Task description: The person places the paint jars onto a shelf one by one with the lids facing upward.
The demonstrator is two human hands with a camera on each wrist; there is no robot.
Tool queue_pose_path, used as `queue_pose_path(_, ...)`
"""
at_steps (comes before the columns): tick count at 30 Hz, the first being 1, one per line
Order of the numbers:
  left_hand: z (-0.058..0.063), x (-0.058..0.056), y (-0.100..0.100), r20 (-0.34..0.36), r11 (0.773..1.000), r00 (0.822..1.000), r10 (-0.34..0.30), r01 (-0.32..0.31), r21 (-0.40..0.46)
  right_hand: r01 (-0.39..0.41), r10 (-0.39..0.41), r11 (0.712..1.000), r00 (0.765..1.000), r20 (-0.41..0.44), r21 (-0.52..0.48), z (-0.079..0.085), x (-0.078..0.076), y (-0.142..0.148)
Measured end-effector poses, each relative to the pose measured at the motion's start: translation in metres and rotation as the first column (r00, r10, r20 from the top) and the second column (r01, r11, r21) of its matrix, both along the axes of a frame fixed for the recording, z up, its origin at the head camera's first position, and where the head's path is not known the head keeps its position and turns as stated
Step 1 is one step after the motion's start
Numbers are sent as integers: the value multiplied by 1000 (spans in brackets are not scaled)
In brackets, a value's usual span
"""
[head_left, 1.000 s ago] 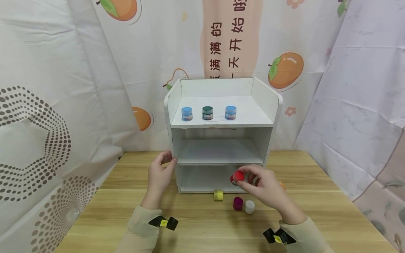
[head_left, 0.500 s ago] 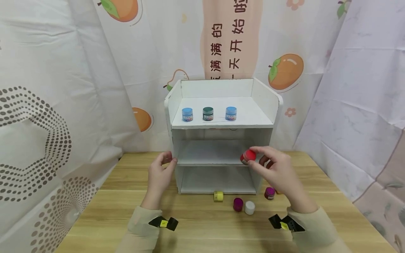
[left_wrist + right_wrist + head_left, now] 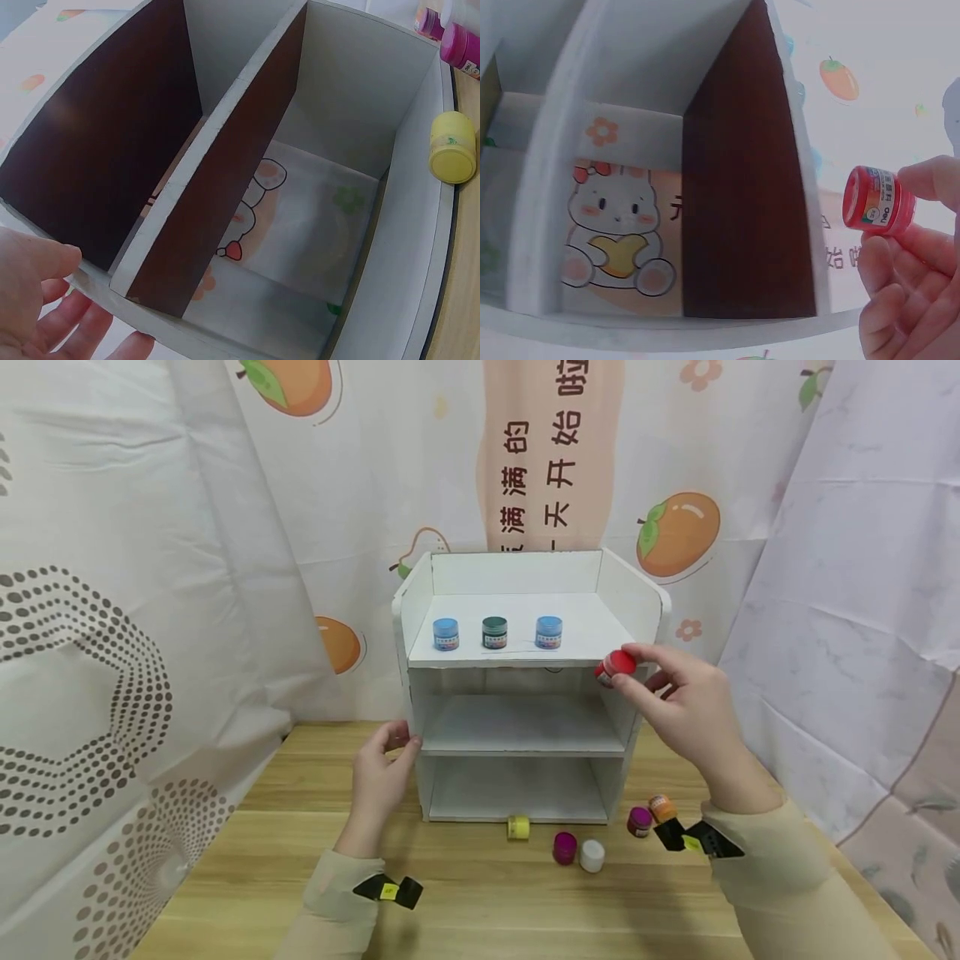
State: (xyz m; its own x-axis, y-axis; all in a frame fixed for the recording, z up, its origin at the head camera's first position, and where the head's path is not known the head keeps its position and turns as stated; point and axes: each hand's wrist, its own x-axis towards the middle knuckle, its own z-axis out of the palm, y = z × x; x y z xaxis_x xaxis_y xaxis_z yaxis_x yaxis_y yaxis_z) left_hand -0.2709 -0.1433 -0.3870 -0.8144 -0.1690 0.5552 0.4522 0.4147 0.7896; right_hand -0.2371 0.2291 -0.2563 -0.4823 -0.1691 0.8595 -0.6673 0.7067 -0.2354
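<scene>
My right hand (image 3: 690,706) pinches a small red paint jar (image 3: 617,667) between thumb and fingers, tilted, just in front of the top shelf's right front corner. In the right wrist view the red jar's printed label faces the camera. My left hand (image 3: 381,777) is at the left side panel of the white shelf unit (image 3: 517,752). Its fingers are loosely bent, with the tips at the panel's edge in the left wrist view. On the top shelf stand two blue paint jars (image 3: 446,634) with a dark green paint jar (image 3: 494,632) between them.
A yellow jar (image 3: 518,827) lies on its side before the unit. A purple jar (image 3: 565,848) and a white jar (image 3: 592,856) stand nearer on the wooden table (image 3: 480,910). Right of the unit are another purple jar (image 3: 640,822) and an orange jar (image 3: 662,808).
My right hand has lifted the red jar from the bottom compartment's height to the top shelf's front edge, drifting right. Jars beside the unit came into sight. My left hand has stayed put.
</scene>
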Motion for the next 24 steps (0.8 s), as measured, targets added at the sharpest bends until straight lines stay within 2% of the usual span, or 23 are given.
queue_pose_path(5,-1,0,0,-2,1000,1000,-3,3,2,62,-62,998,998,-1,19,18,-4,-2)
queue_pose_path(11,-1,-1,-1,-9,1000,1000,-7,7,-1,132,-136,989,989,57,62,34,-12,-3)
queue_pose_path(18,-2,-2,-1,-9,1000,1000,-13,13,8,175,-202,973,961,188,149,45,-21,-5)
queue_pose_path(24,-3,-2,-2,-12,1000,1000,-11,11,3,197,-246,956,942,227,219,52,-24,-13)
